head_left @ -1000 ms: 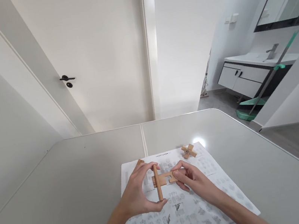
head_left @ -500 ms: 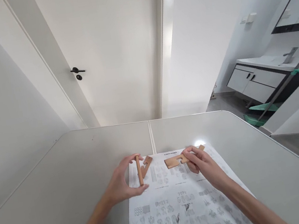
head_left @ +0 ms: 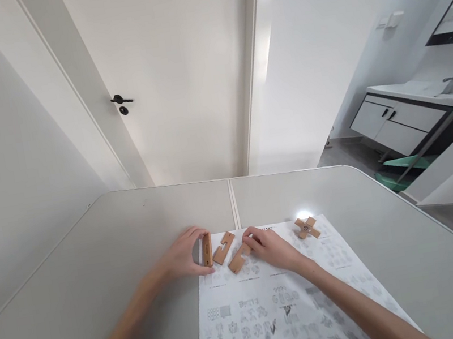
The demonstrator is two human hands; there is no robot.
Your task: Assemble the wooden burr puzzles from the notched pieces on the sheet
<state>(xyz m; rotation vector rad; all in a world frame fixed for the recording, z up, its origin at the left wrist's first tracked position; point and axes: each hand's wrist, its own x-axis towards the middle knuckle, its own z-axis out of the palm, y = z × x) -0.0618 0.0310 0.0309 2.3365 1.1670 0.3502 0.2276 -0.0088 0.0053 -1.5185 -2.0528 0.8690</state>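
Note:
My left hand [head_left: 187,254] grips a narrow wooden puzzle piece [head_left: 207,250] by its two ends, thumb below and fingers above, near the left edge of the printed sheet [head_left: 234,328]. Just right of it a notched wooden piece [head_left: 223,248] lies slanted on the paper. My right hand [head_left: 267,246] pinches the upper end of a second notched wooden piece [head_left: 237,260], slanted alongside the first with its notch facing right. Farther right, several wooden pieces form a cross-shaped assembly [head_left: 307,228] on the sheet.
The sheet lies on a pale grey table [head_left: 134,235] with a seam down its middle. Beyond the far edge stands a white door [head_left: 170,86] with a black handle [head_left: 121,99]. At the right are a sink cabinet [head_left: 394,117] and a green-and-grey long-handled tool [head_left: 439,130].
My right hand has moved left with its notched piece, bringing it beside the lying one, and the cross assembly is now uncovered. The left piece has turned to show its wider face.

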